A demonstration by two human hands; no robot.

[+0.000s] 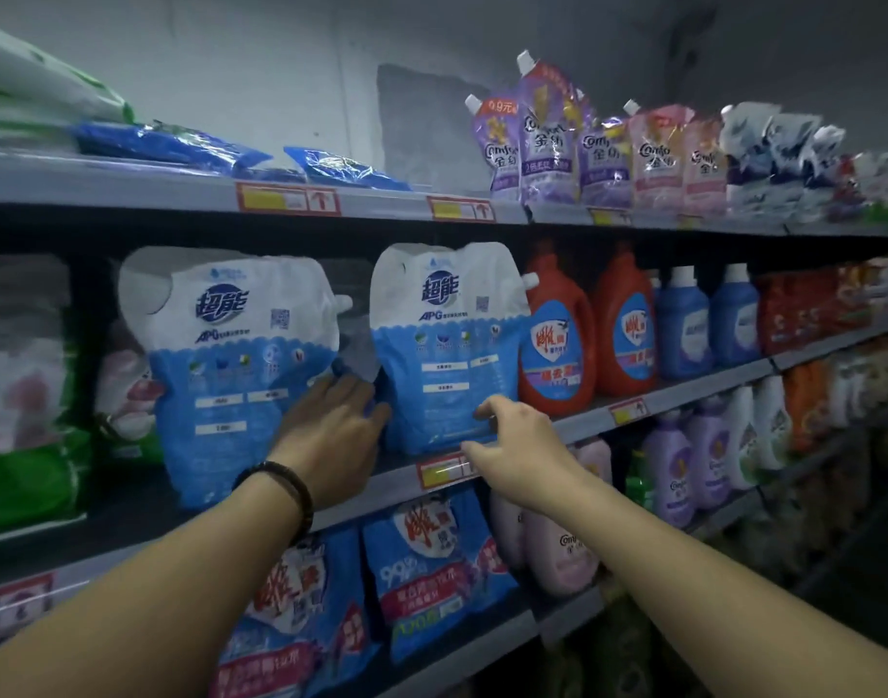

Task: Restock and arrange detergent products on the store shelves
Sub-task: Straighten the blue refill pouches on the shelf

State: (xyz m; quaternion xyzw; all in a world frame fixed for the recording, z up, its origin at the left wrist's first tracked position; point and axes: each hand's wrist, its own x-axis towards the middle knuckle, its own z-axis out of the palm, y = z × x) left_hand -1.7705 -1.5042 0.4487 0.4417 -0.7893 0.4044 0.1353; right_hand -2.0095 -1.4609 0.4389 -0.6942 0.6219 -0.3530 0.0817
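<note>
Two large blue-and-white detergent pouches stand upright on the middle shelf (583, 424). My left hand (331, 430), with a dark bracelet at the wrist, reaches into the gap between them. It overlaps the left pouch (230, 355) at its lower right corner. Its fingers curl around the left edge of the right pouch (447, 345), and the fingertips are hidden. My right hand (512, 440) is at the right pouch's lower right corner, fingers apart, the index finger touching its front and the thumb by the shelf lip.
Red detergent jugs (557, 345) stand tight against the right pouch, with blue bottles (683, 324) beyond. Purple and pink softener pouches (547, 138) fill the top shelf. Blue powder bags (431, 561) and pink bottles sit on the shelf below. Green-and-white packs (23, 395) are at the left.
</note>
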